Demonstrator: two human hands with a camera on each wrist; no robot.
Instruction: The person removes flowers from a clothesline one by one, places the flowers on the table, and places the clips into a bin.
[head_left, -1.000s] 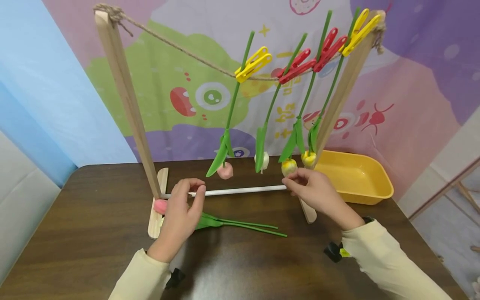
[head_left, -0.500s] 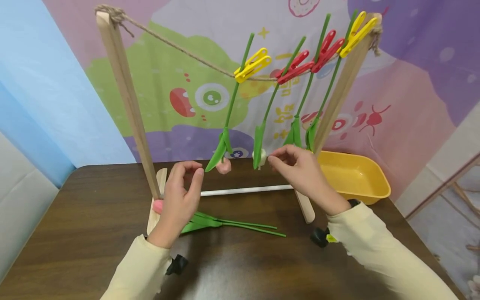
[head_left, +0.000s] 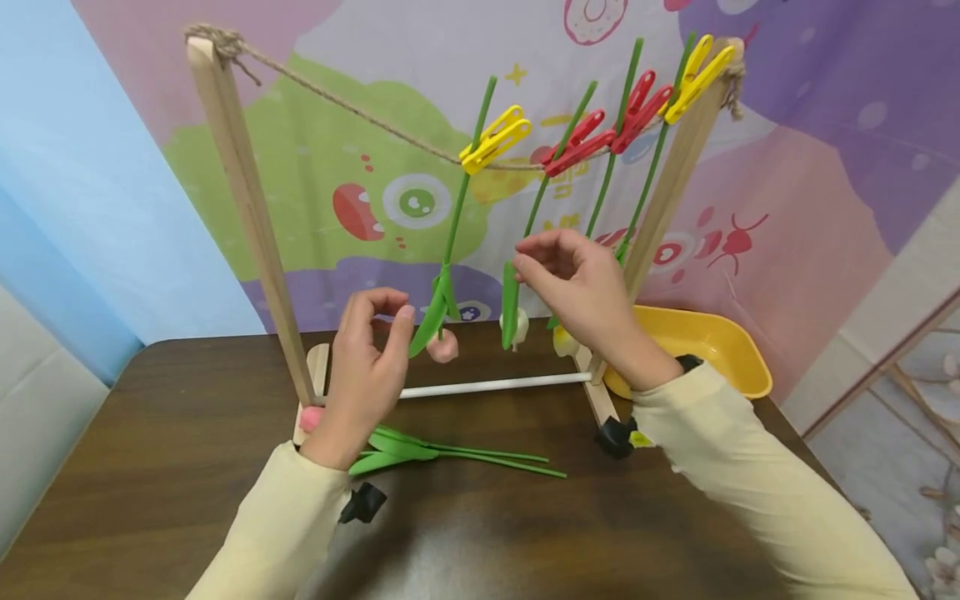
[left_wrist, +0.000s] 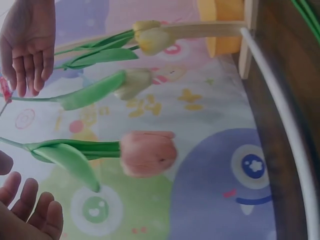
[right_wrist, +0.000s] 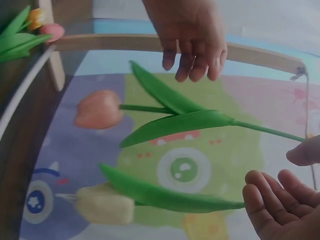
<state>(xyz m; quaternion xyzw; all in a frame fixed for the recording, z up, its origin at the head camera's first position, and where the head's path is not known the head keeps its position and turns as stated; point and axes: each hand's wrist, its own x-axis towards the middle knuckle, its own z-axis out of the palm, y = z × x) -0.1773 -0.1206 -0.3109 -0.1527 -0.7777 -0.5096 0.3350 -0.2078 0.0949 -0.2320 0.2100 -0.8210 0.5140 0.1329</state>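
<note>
My left hand (head_left: 367, 375) is raised with fingers loosely bent and nothing in them, just left of a hanging pink tulip (head_left: 443, 346). My right hand (head_left: 581, 287), also holding nothing, has its fingertips right at the leaf of a white tulip (right_wrist: 105, 204). Both tulips hang bloom-down from a twine line (head_left: 352, 110), the pink one by a yellow clothespin (head_left: 497, 142), the white one by a red clothespin (head_left: 577, 146). Two yellow tulips (left_wrist: 154, 41) hang farther right, partly hidden behind my right hand in the head view.
A wooden post (head_left: 251, 217) at left and another post (head_left: 678, 187) at right carry the line. A white rod (head_left: 495, 385) joins their feet. Loose tulips (head_left: 397, 450) lie on the brown table (head_left: 480, 533). A yellow basin (head_left: 731, 358) stands behind the right post.
My right hand has risen and moved left, from the rod's right end to the white tulip's leaf. My left hand has lifted a little, away from the rod.
</note>
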